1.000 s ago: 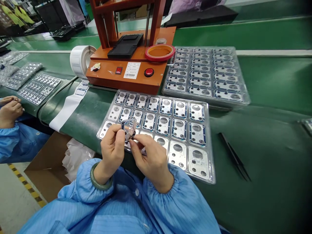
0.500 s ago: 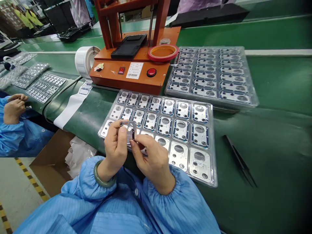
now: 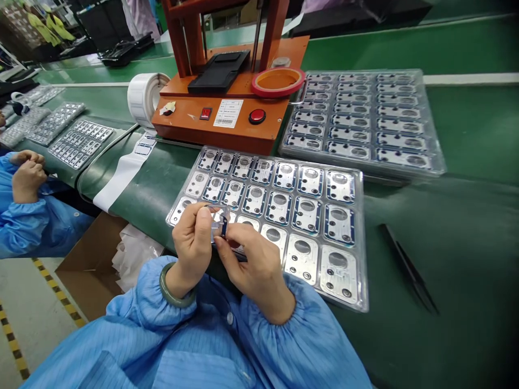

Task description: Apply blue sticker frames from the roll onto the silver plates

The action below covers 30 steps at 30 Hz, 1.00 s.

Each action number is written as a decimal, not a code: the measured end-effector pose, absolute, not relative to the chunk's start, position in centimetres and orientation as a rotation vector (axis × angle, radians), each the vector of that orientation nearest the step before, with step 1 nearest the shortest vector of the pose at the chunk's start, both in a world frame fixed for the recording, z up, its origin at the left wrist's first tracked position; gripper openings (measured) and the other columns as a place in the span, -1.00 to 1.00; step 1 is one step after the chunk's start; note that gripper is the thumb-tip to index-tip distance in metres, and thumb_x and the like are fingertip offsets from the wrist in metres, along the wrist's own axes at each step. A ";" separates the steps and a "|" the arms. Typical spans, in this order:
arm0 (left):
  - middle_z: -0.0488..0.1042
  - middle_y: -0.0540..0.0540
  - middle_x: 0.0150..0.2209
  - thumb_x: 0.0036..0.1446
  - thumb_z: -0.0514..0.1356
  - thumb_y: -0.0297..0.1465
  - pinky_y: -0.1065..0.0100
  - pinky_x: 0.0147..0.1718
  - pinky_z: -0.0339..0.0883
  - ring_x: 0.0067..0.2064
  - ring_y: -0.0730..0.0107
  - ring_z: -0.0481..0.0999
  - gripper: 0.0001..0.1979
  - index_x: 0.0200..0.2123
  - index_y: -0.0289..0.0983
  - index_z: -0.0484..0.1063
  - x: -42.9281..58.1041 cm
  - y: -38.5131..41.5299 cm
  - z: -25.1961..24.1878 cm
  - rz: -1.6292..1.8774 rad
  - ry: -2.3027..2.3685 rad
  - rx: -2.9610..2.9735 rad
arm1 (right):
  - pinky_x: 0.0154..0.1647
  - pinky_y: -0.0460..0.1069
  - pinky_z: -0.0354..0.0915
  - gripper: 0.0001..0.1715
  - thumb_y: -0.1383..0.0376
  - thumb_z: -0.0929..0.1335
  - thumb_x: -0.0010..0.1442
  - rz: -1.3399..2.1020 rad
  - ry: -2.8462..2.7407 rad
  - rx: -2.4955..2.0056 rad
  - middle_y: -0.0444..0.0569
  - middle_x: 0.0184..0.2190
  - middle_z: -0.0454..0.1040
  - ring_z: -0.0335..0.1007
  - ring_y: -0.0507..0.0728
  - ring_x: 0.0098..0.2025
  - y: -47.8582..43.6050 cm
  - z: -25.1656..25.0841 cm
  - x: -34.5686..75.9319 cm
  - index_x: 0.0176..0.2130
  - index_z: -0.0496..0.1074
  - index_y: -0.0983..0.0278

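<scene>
Between thumb and fingers, my left hand (image 3: 193, 246) holds a small metal plate (image 3: 219, 220) by its left side. The thumb and forefinger of my right hand (image 3: 256, 265) pinch the plate's lower right edge, where a dark blue strip shows. Both hands are over the front left part of a clear tray (image 3: 362, 237) with rows of silver plates. Plates in the upper rows mostly have blue edging; those in the front row look plain silver. My fingers hide part of the held plate and some tray slots.
Black tweezers (image 3: 408, 267) lie right of the tray. Behind stand an orange press (image 3: 227, 135) with a red tape roll (image 3: 278, 82), a label roll (image 3: 142, 102) and stacked trays (image 3: 436, 146). A cardboard box (image 3: 87, 265) is at lower left; another person's hands (image 3: 29, 175) are at far left.
The view has shifted slightly, so the bench objects sit a little further right. The held plate has tilted a little between my fingers; both hands keep their grip.
</scene>
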<state>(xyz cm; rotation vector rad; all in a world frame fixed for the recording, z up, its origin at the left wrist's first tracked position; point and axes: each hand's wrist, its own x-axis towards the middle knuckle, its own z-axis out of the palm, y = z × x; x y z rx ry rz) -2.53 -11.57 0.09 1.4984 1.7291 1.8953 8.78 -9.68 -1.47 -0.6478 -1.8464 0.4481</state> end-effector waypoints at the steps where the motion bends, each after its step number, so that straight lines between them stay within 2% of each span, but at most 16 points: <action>1: 0.54 0.02 -0.39 0.33 0.04 -0.30 0.48 -0.37 0.35 -0.37 0.51 0.50 -0.74 -0.33 -0.24 0.48 -2.5 -11.5 0.0 1.905 1.725 1.485 | -0.37 -0.06 0.41 -0.84 0.41 0.34 0.23 0.454 -1.847 -0.645 -0.03 -0.33 0.52 0.49 0.07 -0.32 -9.6 -1.4 8.8 -0.18 0.30 0.24; 7: 0.53 0.01 -0.40 0.35 0.00 -0.27 0.47 -0.37 0.34 -0.38 0.51 0.49 -0.68 -0.33 -0.24 0.48 -2.4 -11.1 -0.3 1.892 1.715 1.464 | -0.38 -0.06 0.42 -0.83 0.38 0.32 0.26 0.477 -1.850 -0.680 -0.03 -0.32 0.53 0.49 0.06 -0.36 -9.5 -1.3 8.9 -0.12 0.29 0.23; 12: 0.52 -0.05 -0.28 0.33 0.03 -0.25 0.41 -0.31 0.36 -0.33 0.47 0.48 -0.74 -0.15 -0.22 0.46 -2.8 -10.8 -0.7 1.893 1.734 1.406 | -0.36 -0.05 0.42 -0.84 0.38 0.32 0.26 0.468 -1.868 -0.697 -0.03 -0.32 0.52 0.49 0.07 -0.33 -9.6 -1.5 8.8 -0.12 0.29 0.24; 15: 0.49 -0.03 -0.33 0.33 0.03 -0.25 0.41 -0.31 0.35 -0.33 0.46 0.47 -0.75 -0.22 -0.22 0.45 -2.9 -10.9 -0.6 1.875 1.744 1.434 | -0.37 -0.06 0.40 -0.89 0.37 0.31 0.26 0.459 -1.895 -0.700 -0.04 -0.35 0.51 0.48 0.07 -0.35 -9.6 -1.6 8.7 -0.16 0.30 0.24; 20: 0.37 0.06 -0.52 0.33 0.03 -0.23 0.44 -0.44 0.28 -0.49 0.52 0.35 -0.72 -0.35 -0.24 0.40 -2.9 -11.1 -0.2 1.870 1.763 1.440 | -0.38 -0.06 0.38 -0.94 0.38 0.31 0.26 0.462 -1.931 -0.693 -0.04 -0.35 0.51 0.47 0.06 -0.34 -9.6 -1.7 8.7 -0.21 0.31 0.24; 30: 0.40 0.03 -0.48 0.31 0.06 -0.20 0.46 -0.43 0.29 -0.47 0.53 0.37 -0.73 -0.33 -0.24 0.40 -3.0 -10.9 -1.0 1.856 1.703 1.373 | -0.36 -0.06 0.38 -0.96 0.34 0.28 0.30 0.459 -1.910 -0.699 -0.04 -0.36 0.50 0.48 0.07 -0.34 -9.6 -1.6 8.9 -0.19 0.31 0.24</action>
